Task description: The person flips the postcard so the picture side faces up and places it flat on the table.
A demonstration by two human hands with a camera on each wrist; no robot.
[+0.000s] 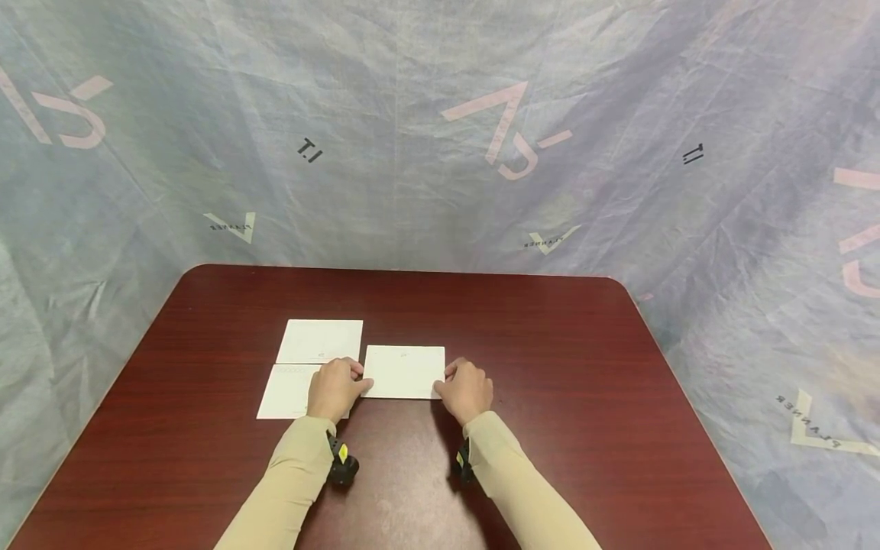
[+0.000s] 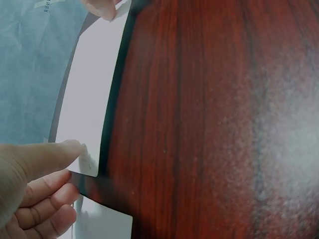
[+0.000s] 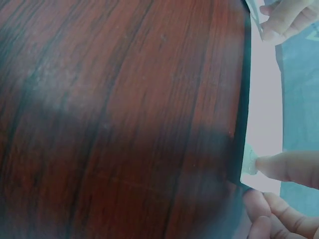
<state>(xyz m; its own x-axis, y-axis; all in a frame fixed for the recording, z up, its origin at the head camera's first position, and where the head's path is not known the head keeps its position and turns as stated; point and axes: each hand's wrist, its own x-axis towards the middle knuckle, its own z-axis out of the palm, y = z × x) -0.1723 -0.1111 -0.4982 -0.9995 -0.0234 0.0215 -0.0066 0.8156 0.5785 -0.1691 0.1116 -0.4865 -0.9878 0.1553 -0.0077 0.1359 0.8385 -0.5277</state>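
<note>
Between the two hands is a white card (image 1: 404, 373) with a small dark mark near its far edge. My left hand (image 1: 335, 388) pinches the card's left end, thumb on top and fingers beneath, as the left wrist view shows. At the opposite end my right hand (image 1: 467, 391) holds it the same way, its thumb (image 3: 284, 168) lying on the card's face. The card casts a dark shadow on the table along its near edge. Partly covered by my left hand is a second white card (image 1: 285, 393), with a faint printed row along its top.
A third white card (image 1: 319, 338) lies just beyond the second, their edges nearly meeting. All are at the left middle of a dark red wooden table (image 1: 584, 458) with rounded far corners. Grey printed cloth (image 1: 412, 191) hangs around its far side and sides.
</note>
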